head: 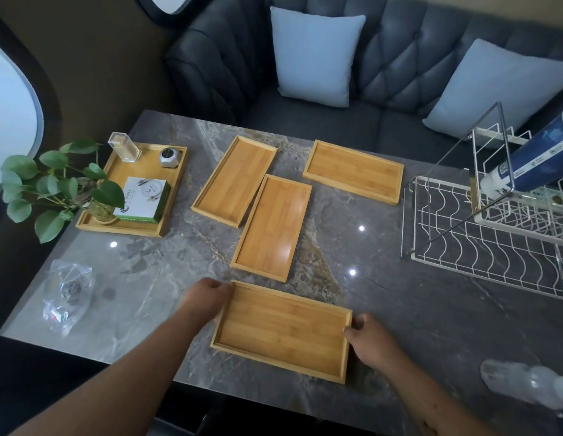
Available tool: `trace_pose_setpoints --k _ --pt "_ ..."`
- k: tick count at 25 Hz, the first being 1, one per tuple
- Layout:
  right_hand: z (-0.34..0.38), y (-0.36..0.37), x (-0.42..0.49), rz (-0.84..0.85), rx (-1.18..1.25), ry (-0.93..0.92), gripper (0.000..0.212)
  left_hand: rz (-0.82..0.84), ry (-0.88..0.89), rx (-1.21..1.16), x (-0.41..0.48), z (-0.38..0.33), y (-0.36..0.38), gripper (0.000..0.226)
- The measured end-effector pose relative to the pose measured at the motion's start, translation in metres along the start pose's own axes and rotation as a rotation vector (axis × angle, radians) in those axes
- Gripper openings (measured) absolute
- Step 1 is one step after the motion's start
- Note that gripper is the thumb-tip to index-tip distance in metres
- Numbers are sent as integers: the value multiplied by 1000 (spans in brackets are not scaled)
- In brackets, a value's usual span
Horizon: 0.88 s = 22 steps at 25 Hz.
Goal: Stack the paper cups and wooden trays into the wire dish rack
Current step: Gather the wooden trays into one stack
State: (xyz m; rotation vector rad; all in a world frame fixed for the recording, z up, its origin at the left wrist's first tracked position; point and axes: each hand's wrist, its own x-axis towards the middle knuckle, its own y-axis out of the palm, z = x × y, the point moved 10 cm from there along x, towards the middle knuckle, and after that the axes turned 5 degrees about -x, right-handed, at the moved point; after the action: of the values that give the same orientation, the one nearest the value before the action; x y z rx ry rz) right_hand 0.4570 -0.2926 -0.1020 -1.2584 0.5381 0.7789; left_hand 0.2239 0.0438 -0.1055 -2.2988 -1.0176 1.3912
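Several shallow wooden trays lie on the grey marble table (399,309). The nearest tray (283,332) is at the front edge, with my left hand (208,298) gripping its left short end and my right hand (373,339) gripping its right short end. Three more trays lie beyond it: one in the middle (272,228), one at the back left (234,180), one at the back right (354,171). The white wire dish rack (481,243) stands at the right. A stack of blue and white paper cups (531,162) lies tilted in its upper part.
A larger wooden tray (167,202) at the left holds a green box, a plant, a clear box and a small grey device. A crumpled clear bag (68,294) lies front left, clear plastic (525,382) front right. A sofa with cushions stands behind the table.
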Motion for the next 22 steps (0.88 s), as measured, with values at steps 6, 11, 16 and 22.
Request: trace_pose_setpoints --k 6,11,16,22 --pt "35 -44 12 -169 -92 -98 42 -26 -42 112 41 -36 -6 61" --pt "116 -59 25 -201 -223 -318 37 -53 -8 289 54 -47 -6 60" --pt "205 -67 40 -190 -360 -512 43 -35 -21 288 66 -42 -14 50" --pt "282 -86 84 -197 -475 -528 59 -37 -81 163 69 -29 -25 48"
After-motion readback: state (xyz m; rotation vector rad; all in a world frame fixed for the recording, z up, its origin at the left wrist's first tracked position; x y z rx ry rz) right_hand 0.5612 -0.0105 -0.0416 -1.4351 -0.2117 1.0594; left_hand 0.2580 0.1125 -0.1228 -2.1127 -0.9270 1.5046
